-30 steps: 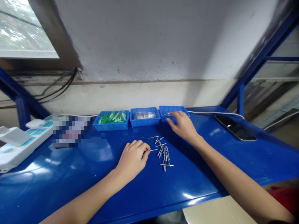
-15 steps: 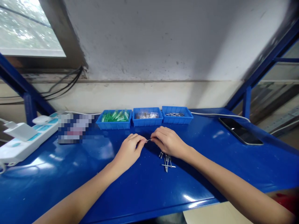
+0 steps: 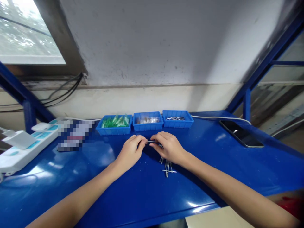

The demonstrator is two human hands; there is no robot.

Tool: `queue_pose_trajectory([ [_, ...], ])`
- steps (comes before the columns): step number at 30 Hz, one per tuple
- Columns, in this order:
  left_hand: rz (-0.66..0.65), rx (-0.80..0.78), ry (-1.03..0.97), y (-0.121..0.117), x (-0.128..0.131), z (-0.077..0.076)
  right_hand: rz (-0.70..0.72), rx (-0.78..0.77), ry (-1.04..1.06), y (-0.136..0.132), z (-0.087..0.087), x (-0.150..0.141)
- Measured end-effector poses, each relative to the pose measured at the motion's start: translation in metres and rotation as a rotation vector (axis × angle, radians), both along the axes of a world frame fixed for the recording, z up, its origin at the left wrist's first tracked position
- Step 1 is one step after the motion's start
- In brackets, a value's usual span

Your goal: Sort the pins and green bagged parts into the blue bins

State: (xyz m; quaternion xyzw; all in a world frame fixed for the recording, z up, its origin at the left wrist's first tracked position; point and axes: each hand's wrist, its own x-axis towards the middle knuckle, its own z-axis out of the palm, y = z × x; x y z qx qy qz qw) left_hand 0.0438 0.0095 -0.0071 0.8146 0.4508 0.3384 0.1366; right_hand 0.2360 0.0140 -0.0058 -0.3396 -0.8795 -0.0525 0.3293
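Note:
A thin metal pin (image 3: 151,141) spans the short gap between my two hands above the blue table. My left hand (image 3: 133,148) is closed, thumb and forefinger pinching the pin's left end. At the other end, the fingers of my right hand (image 3: 169,146) are closed on the same pin; their tips partly hide it. Beneath and just in front of my right hand lies a small loose pile of metal pins (image 3: 167,171), some crossing each other. Part of that pile is covered by the hand.
Along the back stand three blue bins: one with green pieces (image 3: 114,133), one with clear plastic pieces (image 3: 148,127), one with metal pins (image 3: 178,123). A white power strip (image 3: 14,158) and a blurred-out object (image 3: 73,136) lie left, a phone (image 3: 241,134) right.
My hands have drawn slightly apart, so more of the pin shows between them. The whole view has shifted a little; the bins and pile look unchanged.

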Motion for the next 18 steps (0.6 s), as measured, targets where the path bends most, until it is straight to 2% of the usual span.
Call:
queue_pose_trajectory([
  [4, -0.021, -0.079, -0.019, 0.011, 0.005, 0.002, -0.056, 0.073, -0.04, 0.0, 0.001, 0.001],
  [8, -0.069, -0.123, -0.028, 0.02, 0.014, 0.002, -0.114, 0.174, -0.027, 0.012, 0.013, 0.014],
  [10, -0.084, -0.1, 0.021, 0.026, 0.019, 0.0, -0.241, 0.241, 0.037, 0.025, 0.021, 0.029],
  [13, -0.095, -0.068, 0.17, 0.033, 0.026, -0.007, -0.521, 0.294, 0.146, 0.045, 0.028, 0.058],
  [15, -0.073, -0.064, 0.242, 0.034, 0.029, -0.011, -0.596, 0.242, 0.177, 0.049, 0.026, 0.07],
  [16, -0.05, -0.057, 0.251, 0.034, 0.029, -0.013, -0.573, 0.187, 0.179, 0.049, 0.023, 0.072],
  [18, -0.009, -0.036, 0.225, 0.032, 0.029, -0.016, -0.44, 0.047, 0.156, 0.043, 0.015, 0.066],
])
